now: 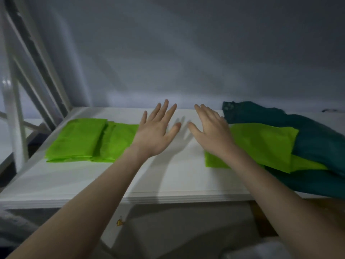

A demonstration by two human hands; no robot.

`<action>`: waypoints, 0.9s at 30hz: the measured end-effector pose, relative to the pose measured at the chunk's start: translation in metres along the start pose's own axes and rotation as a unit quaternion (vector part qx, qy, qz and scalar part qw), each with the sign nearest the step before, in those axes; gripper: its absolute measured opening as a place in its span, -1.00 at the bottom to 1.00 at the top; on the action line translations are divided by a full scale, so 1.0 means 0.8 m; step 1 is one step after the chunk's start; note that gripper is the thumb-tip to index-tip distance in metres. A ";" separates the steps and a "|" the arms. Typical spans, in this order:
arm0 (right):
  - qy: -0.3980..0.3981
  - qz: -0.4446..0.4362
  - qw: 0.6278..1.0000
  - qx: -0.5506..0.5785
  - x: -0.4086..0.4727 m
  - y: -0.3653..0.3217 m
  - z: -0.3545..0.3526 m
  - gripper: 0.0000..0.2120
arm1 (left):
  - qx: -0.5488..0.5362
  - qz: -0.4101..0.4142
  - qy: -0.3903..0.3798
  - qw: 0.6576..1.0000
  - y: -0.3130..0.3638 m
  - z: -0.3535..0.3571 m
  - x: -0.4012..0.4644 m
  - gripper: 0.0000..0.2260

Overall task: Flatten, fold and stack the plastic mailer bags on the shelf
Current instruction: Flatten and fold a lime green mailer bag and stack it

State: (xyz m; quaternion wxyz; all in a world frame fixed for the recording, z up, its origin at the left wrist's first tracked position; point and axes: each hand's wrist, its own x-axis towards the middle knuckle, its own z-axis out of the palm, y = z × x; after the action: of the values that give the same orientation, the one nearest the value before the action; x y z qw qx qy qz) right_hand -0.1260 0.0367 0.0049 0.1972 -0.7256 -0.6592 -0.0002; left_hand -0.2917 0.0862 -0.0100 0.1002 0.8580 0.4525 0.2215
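Note:
On the white shelf [168,184] a stack of folded bright green mailer bags [84,141] lies at the left. Another green mailer bag [261,144] lies flat at the right, partly over a crumpled dark teal bag [317,139]. My left hand [156,131] hovers with straight spread fingers over the right edge of the folded stack, holding nothing. My right hand [211,129] is raised above the left end of the flat green bag, fingers straight, with nothing in it. Both hands cast shadows on the bare shelf between them.
A grey wall [186,62] stands right behind the shelf. White frame bars [13,101] rise at the left end. Below the shelf's front edge are dim shapes and a small yellow mark [119,222].

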 end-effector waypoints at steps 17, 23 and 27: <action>-0.003 0.206 0.977 -0.054 -0.068 0.223 -0.071 -0.36 | -0.221 -0.064 -0.168 0.959 0.167 0.135 0.035 -0.62; -0.025 0.227 0.973 -0.042 -0.075 0.245 -0.062 -0.33 | -0.390 -0.167 -0.199 0.883 0.197 0.160 0.046 -0.66; -0.002 0.223 0.972 -0.067 -0.078 0.247 -0.058 -0.32 | -0.474 -0.285 -0.124 0.824 0.200 0.178 0.056 -0.49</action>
State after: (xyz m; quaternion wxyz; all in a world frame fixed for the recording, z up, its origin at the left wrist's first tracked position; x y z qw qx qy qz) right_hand 0.0672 -0.0470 -0.0252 0.1414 -0.8659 -0.4797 0.0012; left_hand -0.0852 0.0359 -0.0625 0.6086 0.5576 0.4997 0.2627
